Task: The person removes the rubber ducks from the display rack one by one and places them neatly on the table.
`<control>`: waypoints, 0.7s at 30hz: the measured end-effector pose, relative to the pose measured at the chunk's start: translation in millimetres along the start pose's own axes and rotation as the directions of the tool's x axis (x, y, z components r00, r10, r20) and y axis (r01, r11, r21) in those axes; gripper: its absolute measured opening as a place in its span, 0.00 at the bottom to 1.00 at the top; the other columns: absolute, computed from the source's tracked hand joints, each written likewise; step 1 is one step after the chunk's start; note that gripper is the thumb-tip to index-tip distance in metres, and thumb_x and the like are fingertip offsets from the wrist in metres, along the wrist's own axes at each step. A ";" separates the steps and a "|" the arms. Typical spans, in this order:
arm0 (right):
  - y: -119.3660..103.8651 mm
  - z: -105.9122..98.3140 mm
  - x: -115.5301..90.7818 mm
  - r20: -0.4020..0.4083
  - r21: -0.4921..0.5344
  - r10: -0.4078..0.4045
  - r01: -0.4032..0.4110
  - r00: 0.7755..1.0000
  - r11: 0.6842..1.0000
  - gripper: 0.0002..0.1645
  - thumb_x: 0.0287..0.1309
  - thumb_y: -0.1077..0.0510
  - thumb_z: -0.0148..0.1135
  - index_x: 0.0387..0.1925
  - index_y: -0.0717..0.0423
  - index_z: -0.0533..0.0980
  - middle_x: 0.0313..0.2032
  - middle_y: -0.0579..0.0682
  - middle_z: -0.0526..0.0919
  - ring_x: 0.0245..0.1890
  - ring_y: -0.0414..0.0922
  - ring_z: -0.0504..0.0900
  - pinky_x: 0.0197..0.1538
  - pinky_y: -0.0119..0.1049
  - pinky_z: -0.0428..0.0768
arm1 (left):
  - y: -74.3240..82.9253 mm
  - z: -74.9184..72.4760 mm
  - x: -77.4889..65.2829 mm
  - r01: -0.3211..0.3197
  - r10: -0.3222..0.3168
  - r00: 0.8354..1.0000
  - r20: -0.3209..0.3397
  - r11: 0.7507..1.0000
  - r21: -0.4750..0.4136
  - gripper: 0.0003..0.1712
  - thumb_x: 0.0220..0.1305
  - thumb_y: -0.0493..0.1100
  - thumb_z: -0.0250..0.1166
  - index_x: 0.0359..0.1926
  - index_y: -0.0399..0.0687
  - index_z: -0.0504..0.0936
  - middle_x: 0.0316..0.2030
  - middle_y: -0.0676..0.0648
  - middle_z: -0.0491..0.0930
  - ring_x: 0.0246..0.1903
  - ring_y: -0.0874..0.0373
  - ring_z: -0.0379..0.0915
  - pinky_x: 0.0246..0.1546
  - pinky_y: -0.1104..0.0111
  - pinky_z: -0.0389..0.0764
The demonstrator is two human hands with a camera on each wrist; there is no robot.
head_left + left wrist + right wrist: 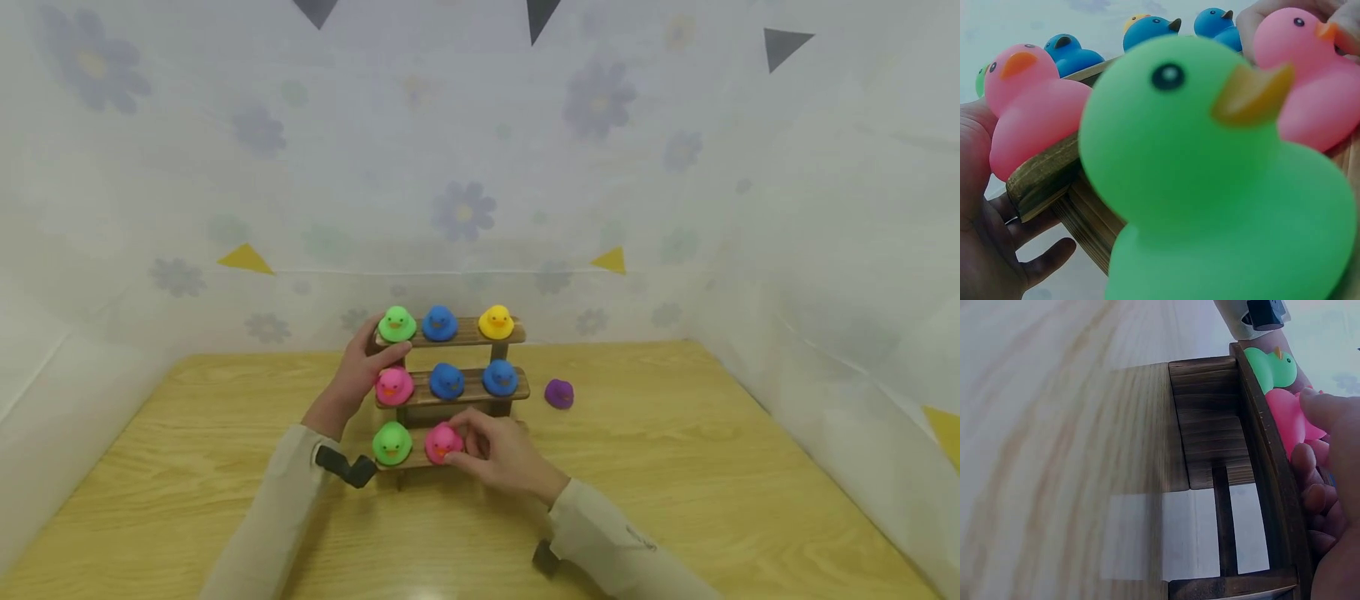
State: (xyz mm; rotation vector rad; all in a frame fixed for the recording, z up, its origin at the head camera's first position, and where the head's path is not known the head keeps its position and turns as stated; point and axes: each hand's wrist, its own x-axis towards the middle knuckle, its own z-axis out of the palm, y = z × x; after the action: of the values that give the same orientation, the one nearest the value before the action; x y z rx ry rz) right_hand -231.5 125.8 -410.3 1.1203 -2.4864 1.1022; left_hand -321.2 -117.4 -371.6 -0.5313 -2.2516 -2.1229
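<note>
A three-tier wooden display shelf (pixel 467 333) stands on the table with small rubber ducks on every tier. My left hand (pixel 357 374) grips its upper left side, thumb in front below the top board. On the bottom tier my right hand (pixel 504 450) pinches a pink duck (pixel 442 443) between thumb and fingers. Left of that duck sits a green duck (pixel 392 443), large in the left wrist view. The middle tier carries another pink duck (pixel 394 386) and two blue ducks (pixel 447 381). Up top are green (pixel 397 323), blue (pixel 439 322) and yellow (pixel 497 322) ducks.
A purple duck (pixel 559 393) lies on the wood-grain table (pixel 675 467), right of the shelf. Behind and at both sides hang pale flowered sheets (pixel 465 150) with grey and yellow triangles.
</note>
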 end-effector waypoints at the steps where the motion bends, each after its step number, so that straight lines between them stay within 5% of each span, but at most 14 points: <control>1: -0.1 0.3 0.0 0.001 -0.001 0.001 -0.001 1.000 1.000 0.20 0.56 0.51 0.69 0.48 0.49 0.74 0.19 0.38 0.70 0.19 0.27 0.64 0.22 0.21 0.64 | -0.1 -0.2 0.0 0.001 -0.001 1.000 0.003 1.000 0.001 0.34 0.67 0.45 0.61 0.70 0.53 0.59 0.43 0.53 0.75 0.37 0.62 0.76 0.42 0.70 0.78; 21: 1.0 4.1 1.9 -0.037 -0.016 -0.016 0.016 0.999 1.000 0.17 0.55 0.52 0.69 0.46 0.49 0.77 0.18 0.37 0.69 0.18 0.27 0.63 0.22 0.21 0.63 | -0.1 -0.2 0.9 0.002 -0.002 1.000 0.001 1.000 0.001 0.33 0.67 0.44 0.61 0.70 0.54 0.60 0.43 0.52 0.75 0.36 0.62 0.76 0.41 0.70 0.79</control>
State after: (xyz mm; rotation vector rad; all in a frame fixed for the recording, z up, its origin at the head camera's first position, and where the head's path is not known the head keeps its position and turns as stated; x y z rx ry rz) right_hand -233.1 122.3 -412.9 1.1029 -2.4492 1.0874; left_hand -322.0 -117.4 -371.5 -0.5304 -2.2545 -2.1226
